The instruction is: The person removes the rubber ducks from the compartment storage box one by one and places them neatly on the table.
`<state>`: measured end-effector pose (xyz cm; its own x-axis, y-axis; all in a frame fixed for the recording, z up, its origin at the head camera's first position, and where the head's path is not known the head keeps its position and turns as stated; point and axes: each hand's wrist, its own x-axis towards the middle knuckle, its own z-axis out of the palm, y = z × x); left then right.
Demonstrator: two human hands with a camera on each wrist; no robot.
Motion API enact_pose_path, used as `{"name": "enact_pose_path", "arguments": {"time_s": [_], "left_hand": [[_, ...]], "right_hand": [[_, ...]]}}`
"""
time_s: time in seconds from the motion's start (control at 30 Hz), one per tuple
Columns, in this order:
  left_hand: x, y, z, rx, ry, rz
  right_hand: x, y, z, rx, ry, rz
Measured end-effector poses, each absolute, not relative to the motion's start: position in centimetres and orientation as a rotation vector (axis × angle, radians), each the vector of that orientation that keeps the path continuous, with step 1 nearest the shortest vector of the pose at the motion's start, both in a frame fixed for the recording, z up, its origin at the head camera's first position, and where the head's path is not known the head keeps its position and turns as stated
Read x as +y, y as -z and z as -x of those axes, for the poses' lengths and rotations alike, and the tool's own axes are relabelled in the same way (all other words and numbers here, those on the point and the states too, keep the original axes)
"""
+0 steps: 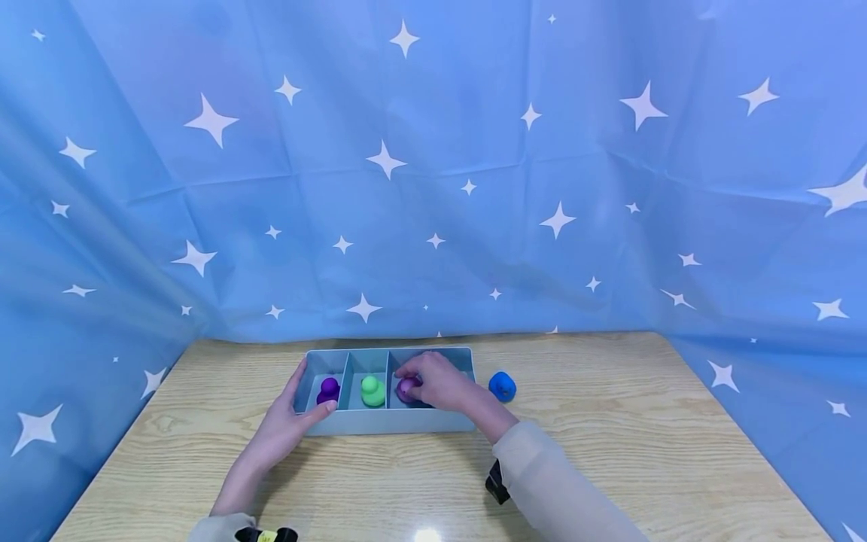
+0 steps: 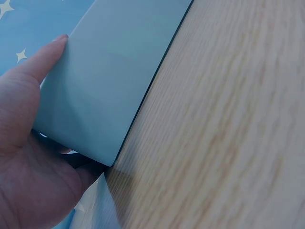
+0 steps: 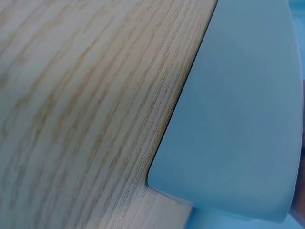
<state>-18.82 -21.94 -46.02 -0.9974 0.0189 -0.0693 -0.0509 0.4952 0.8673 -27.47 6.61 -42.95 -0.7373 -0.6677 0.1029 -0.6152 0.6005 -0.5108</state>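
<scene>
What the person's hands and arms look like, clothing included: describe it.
The left hand and right hand are bare, without gloves. The left sleeve and right sleeve are plain, pale greyish-beige. A black device shows beside the right one; another by the left bears a yellow patch.

Right fingers (image 1: 412, 366) kinda cover the pale purple toy (image 1: 406, 387), and the tray (image 1: 386, 423) runs off-frame in both wrist cams.

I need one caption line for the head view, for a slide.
Left hand grips a divided tray; right hand holds a lighter purple toy inside it, near a green toy.
</scene>
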Motion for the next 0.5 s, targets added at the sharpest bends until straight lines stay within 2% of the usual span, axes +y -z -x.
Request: {"name": "enact_pose_path", "arguments": {"time_s": [0.5], "left_hand": [[-21.97, 46.08, 18.86, 2.652, -1.542, 0.034]], "right_hand": [[6.83, 43.02, 27.71, 2.732, 0.682, 1.271]]}}
